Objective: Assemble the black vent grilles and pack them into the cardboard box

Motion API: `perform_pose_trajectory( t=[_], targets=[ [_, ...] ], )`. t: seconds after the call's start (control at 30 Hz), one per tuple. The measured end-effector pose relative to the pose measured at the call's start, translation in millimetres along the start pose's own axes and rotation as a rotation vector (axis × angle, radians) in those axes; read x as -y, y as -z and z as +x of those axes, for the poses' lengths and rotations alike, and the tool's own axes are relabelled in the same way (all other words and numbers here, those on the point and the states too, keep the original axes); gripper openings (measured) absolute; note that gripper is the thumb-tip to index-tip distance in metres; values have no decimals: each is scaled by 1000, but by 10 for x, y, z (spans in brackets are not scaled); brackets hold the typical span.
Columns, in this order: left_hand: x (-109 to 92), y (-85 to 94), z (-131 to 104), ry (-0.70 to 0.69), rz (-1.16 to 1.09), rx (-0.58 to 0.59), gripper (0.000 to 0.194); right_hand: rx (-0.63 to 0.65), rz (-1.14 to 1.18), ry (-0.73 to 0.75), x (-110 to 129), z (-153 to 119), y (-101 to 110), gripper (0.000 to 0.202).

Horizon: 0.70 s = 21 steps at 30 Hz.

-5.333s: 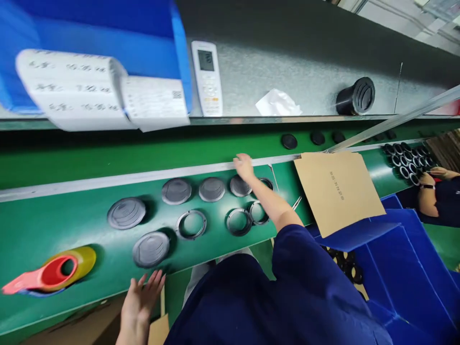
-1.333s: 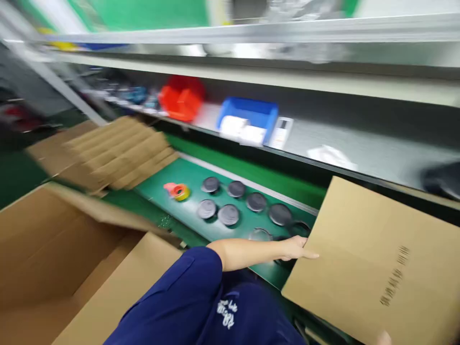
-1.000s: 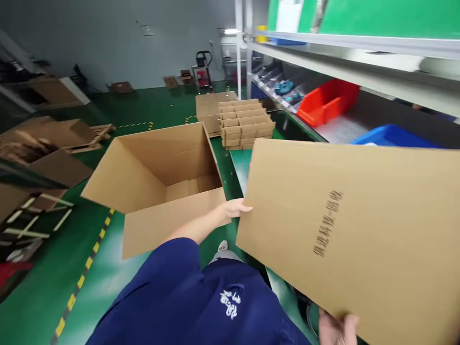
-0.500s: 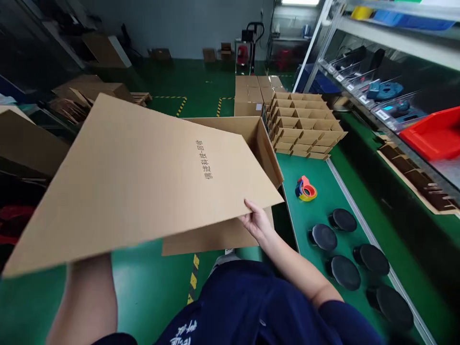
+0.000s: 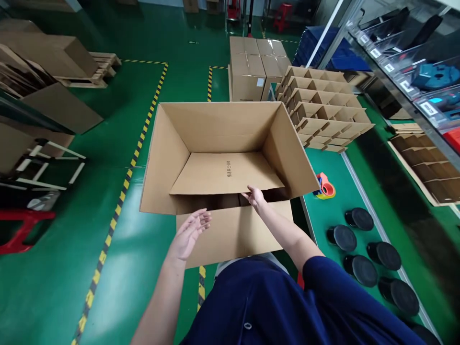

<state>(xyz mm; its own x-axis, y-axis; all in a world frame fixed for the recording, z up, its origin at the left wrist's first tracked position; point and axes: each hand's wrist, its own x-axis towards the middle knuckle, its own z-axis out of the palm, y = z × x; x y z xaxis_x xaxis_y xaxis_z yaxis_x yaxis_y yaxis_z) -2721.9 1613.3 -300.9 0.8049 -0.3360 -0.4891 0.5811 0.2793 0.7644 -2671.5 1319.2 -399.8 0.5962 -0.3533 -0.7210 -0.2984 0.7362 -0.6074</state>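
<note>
A large open cardboard box (image 5: 230, 120) stands before me, its near flap (image 5: 233, 230) folded down toward my body. Inside it lies a cardboard sheet (image 5: 212, 172) with a line of dark printed characters, its near edge raised above a dark gap. My right hand (image 5: 255, 197) pinches that near edge right of the middle. Just over the near flap hovers my left hand (image 5: 192, 232), palm turned inward, fingers stretched out and holding nothing.
On the green bench at right are stacked cardboard dividers (image 5: 323, 105), a tape dispenser (image 5: 325, 187) and several black round objects (image 5: 361, 270). Closed cartons (image 5: 247, 72) stand behind the box. A shelf (image 5: 402, 81) overhangs at right; a red stool (image 5: 25, 230) is at left.
The cardboard sheet has gone from above the box down into it. My left hand has let go of the sheet; my right still holds its edge. The view has tilted downward.
</note>
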Motion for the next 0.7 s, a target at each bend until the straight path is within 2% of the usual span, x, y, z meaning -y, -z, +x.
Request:
perform_pose_trajectory(
  t=[0.13,0.27,0.33,0.4,0.47,0.5,0.53,0.57,0.6,0.63,0.67,0.7],
  targets=[
    [145,125,-36,54,54,-55,53,-60,-180,-56,-34,302,-161,6],
    [301,303,112,71,257,-114,59,-32,-362,-114,41,435,-171,26],
    [408,321,325,32,484,-122,60,-8,-450,-150,57,410,-121,38],
    [526,243,613,-52,798,-87,56,32,-528,-166,56,311,-49,44],
    [629,66,927,-140,1159,37,57,70,-562,-163,96,134,34,42],
    [666,-49,1073,-160,1343,130,64,100,-576,-121,162,14,81,38],
    [689,-171,1204,-152,1521,233,75,145,-616,-2,274,-127,133,33],
    [699,-292,1315,-118,1681,336,86,194,-689,206,441,-284,195,28],
    [698,-404,1408,-55,1815,431,95,223,-791,495,665,-453,267,24],
    [691,-502,1483,25,1924,505,100,225,-934,846,941,-621,352,23],
    [682,-581,1544,108,2011,552,101,151,-1069,1175,1254,-772,451,29],
    [676,-641,1594,180,2082,579,98,-34,-1171,1363,1585,-894,561,40]
  ],
)
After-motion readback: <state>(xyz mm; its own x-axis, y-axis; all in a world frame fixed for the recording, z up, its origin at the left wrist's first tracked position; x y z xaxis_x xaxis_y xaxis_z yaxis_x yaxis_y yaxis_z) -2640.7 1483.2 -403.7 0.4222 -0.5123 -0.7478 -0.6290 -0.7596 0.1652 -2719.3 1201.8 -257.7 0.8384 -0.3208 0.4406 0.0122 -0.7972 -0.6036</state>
